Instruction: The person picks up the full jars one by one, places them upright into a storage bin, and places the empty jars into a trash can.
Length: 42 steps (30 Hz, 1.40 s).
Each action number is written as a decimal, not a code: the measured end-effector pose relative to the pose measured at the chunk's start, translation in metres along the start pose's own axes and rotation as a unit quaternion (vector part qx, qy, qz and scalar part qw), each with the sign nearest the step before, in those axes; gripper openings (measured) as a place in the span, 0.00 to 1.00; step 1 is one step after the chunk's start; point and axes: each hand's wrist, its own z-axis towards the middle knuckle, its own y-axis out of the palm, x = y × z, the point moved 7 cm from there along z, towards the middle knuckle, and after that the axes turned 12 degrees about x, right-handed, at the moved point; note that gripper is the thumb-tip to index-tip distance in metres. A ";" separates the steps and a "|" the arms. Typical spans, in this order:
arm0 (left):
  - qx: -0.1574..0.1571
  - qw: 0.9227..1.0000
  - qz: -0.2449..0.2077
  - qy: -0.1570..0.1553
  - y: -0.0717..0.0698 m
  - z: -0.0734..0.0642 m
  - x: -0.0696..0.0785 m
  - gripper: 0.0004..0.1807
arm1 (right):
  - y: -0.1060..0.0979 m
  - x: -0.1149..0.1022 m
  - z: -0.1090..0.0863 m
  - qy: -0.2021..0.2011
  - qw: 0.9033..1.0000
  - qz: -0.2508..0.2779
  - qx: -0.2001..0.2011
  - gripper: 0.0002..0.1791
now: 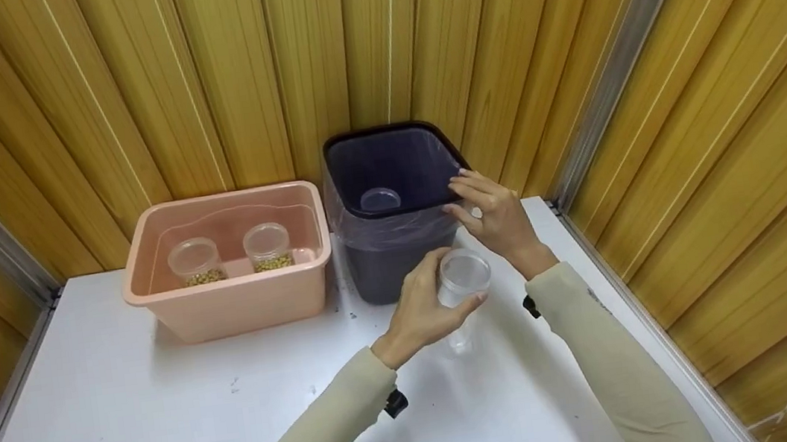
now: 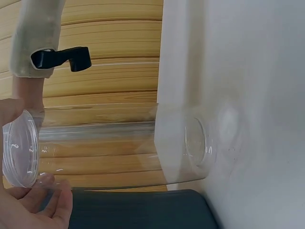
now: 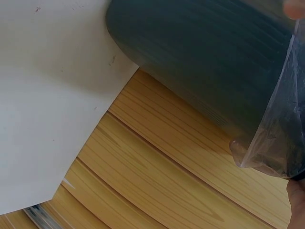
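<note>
My left hand (image 1: pixel 422 304) grips a tall clear plastic jar (image 2: pixel 109 148) near its top, thumb and fingers on either side. The jar is upright, with nothing visible inside, and its base is right at the white tabletop (image 1: pixel 164 429). Behind it stands a dark bin (image 1: pixel 399 269) lined with a clear plastic bag (image 3: pixel 271 148). My right hand (image 1: pixel 490 213) touches the bin's right front corner, fingers spread and fairly straight along the rim. Inside the bin, a clear round piece (image 1: pixel 379 199) shows; the rest of it is hidden.
Left of the bin sits a pink tub (image 1: pixel 239 307). Two clear jars (image 1: pixel 194 259) in it hold greenish-yellow beans (image 1: pixel 273 263) at the bottom. Wood-patterned walls (image 1: pixel 234 83) stand behind and to the right of the table, with a metal corner strip (image 1: pixel 615 66).
</note>
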 end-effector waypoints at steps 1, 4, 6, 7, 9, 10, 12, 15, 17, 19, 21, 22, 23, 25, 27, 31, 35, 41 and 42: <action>0.001 1.000 0.000 0.000 -0.003 0.002 0.002 0.42 | 0.000 0.000 0.000 0.000 1.000 -0.001 0.000 0.22; 0.005 1.000 0.000 0.008 -0.011 0.007 0.010 0.42 | -0.001 0.001 0.000 -0.001 1.000 -0.005 -0.003 0.21; 0.007 1.000 0.001 0.015 -0.016 0.011 0.016 0.42 | -0.001 0.001 0.000 -0.002 1.000 -0.007 -0.005 0.21; 0.008 1.000 0.001 0.019 -0.019 0.014 0.019 0.42 | -0.001 0.001 0.000 -0.004 1.000 -0.006 -0.006 0.21; 0.012 1.000 0.000 0.026 -0.026 0.019 0.025 0.42 | -0.001 0.001 0.000 -0.006 1.000 -0.004 -0.006 0.20; 0.014 0.999 0.000 0.030 -0.029 0.021 0.029 0.42 | -0.001 0.001 0.001 -0.007 1.000 -0.002 -0.006 0.20; 0.018 0.999 -0.001 0.039 -0.036 0.027 0.036 0.42 | -0.001 0.001 0.001 -0.008 1.000 0.001 -0.004 0.20; 0.027 0.998 0.002 0.053 -0.045 0.035 0.046 0.42 | -0.001 0.000 0.001 -0.009 1.000 0.005 -0.003 0.18; 0.032 0.998 0.003 0.063 -0.051 0.041 0.053 0.42 | 0.000 0.000 0.001 -0.009 1.000 0.009 -0.003 0.16; 0.034 0.997 0.007 0.072 -0.057 0.046 0.060 0.42 | 0.000 0.000 0.001 -0.011 1.000 0.010 -0.005 0.15; 0.034 0.996 0.009 0.080 -0.063 0.051 0.068 0.42 | -0.001 0.000 0.001 -0.011 1.000 0.013 -0.004 0.15; 0.034 0.996 0.011 0.083 -0.066 0.054 0.071 0.42 | -0.001 -0.001 0.001 -0.010 1.000 0.014 -0.003 0.14; 0.033 0.996 0.012 0.086 -0.068 0.056 0.074 0.42 | -0.001 -0.001 0.001 -0.008 1.000 0.015 -0.002 0.15; 0.034 0.995 0.012 0.093 -0.073 0.061 0.081 0.42 | -0.002 0.000 0.001 0.001 1.000 0.021 -0.002 0.16; 0.035 0.995 0.007 0.098 -0.077 0.066 0.086 0.42 | -0.002 0.001 0.000 0.013 1.000 0.023 -0.003 0.19; 0.035 0.994 -0.008 0.106 -0.084 0.078 0.096 0.42 | -0.003 0.005 -0.003 0.028 1.000 0.010 -0.007 0.24; 0.034 0.994 -0.019 0.103 -0.090 0.091 0.102 0.42 | -0.002 0.004 -0.003 0.017 1.000 -0.014 -0.013 0.20; 0.043 0.993 -0.017 0.108 -0.100 0.106 0.112 0.41 | -0.003 0.003 -0.001 0.014 1.000 -0.019 -0.018 0.17; 0.043 0.993 -0.015 0.109 -0.101 0.108 0.114 0.41 | -0.003 0.002 -0.001 0.014 1.000 -0.020 -0.019 0.16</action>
